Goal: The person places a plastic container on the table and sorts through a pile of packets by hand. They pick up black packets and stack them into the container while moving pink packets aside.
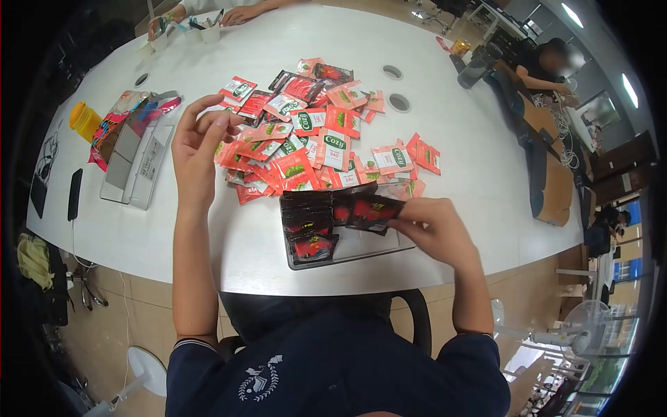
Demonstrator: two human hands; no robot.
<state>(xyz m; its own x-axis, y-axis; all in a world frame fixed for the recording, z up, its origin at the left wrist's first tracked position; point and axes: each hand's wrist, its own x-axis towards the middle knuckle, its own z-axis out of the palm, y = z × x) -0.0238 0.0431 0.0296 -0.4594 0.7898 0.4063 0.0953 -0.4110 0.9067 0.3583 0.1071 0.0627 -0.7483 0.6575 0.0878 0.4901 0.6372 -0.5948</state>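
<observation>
A clear tray (313, 265) near the table's front edge holds rows of black-and-red packets (307, 215) on its left side. Over the tray's right part, my right hand (434, 226) pinches a black packet (375, 212) between thumb and fingers. My left hand (201, 135) is raised at the left edge of a loose pile of red and white Cozy packets (333, 149), its fingers curled and apart, with nothing visible in them. More black packets (299, 87) lie at the back of the pile.
A white box (139, 163) with a colourful bag (125, 115) and a yellow cup (84, 119) stand at the left. A phone (75, 194) lies near them. Another person's hand (240, 15) rests beside white cups (210, 33) at the back. Cardboard (549, 174) is at the right.
</observation>
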